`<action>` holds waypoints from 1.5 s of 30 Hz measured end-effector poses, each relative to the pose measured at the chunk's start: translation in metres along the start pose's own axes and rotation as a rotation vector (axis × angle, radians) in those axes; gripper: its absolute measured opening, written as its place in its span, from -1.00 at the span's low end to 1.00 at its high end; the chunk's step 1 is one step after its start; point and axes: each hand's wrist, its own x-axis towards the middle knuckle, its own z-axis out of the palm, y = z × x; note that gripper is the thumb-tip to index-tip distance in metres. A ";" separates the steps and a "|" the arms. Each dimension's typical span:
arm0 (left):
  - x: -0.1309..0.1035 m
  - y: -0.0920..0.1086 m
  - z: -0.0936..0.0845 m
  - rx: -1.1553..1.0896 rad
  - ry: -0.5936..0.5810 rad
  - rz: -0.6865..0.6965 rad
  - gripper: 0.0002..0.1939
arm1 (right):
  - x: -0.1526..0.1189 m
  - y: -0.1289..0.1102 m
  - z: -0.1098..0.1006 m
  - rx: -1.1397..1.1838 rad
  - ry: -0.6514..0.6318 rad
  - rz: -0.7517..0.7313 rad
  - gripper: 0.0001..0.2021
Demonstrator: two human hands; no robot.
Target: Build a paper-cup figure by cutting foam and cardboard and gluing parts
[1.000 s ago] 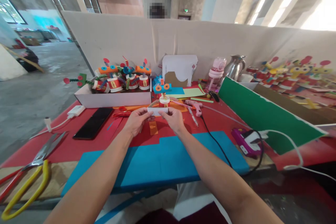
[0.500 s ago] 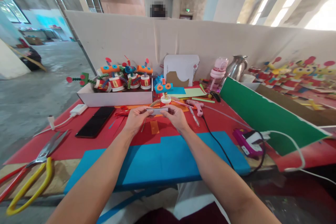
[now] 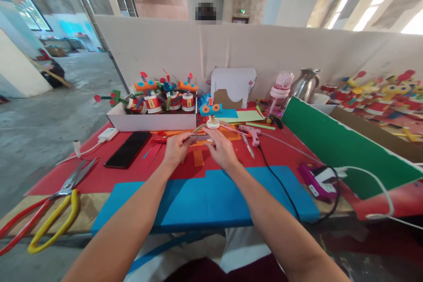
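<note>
Between my two hands is a small grey strip [image 3: 199, 138], held level above the red table covering. My left hand [image 3: 176, 147] pinches its left end between thumb and fingers. At the strip's right end is my right hand [image 3: 222, 147], its fingers bent over the strip and partly hiding it. Just beyond my hands stands a paper-cup figure [image 3: 211, 109] with a blue head, orange eyes and a coiled arm. An orange paper piece [image 3: 198, 158] lies on the red covering below the strip.
A white box [image 3: 152, 121] of cup figures stands back left, near a black phone [image 3: 128, 150]. Large scissors [image 3: 69, 187] lie at the left. At right are a pink glue gun [image 3: 251, 134], purple power strip [image 3: 316, 181] and green-sided box [image 3: 343, 150].
The fingers of my right hand have moved over the strip, which now shows less. The whole view has shifted, so the table things appear slightly further right.
</note>
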 end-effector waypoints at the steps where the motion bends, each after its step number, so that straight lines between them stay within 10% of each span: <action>1: -0.001 0.001 0.001 0.002 -0.008 0.013 -0.81 | -0.001 -0.001 0.002 0.011 -0.037 -0.012 -0.55; 11: -0.005 -0.002 0.015 -0.174 -0.225 0.090 -0.54 | 0.002 0.010 -0.001 0.287 0.011 0.355 -0.88; 20: -0.005 -0.007 0.009 0.366 -0.199 0.471 -0.65 | 0.003 0.012 -0.006 0.439 -0.062 0.498 -0.90; 39: -0.007 0.007 0.006 0.121 -0.287 0.295 -0.84 | 0.004 0.002 -0.015 1.024 -0.245 0.781 -0.87; 45: -0.006 0.009 0.007 -0.073 -0.074 0.074 -0.77 | 0.003 0.005 -0.014 1.057 -0.323 0.742 -0.92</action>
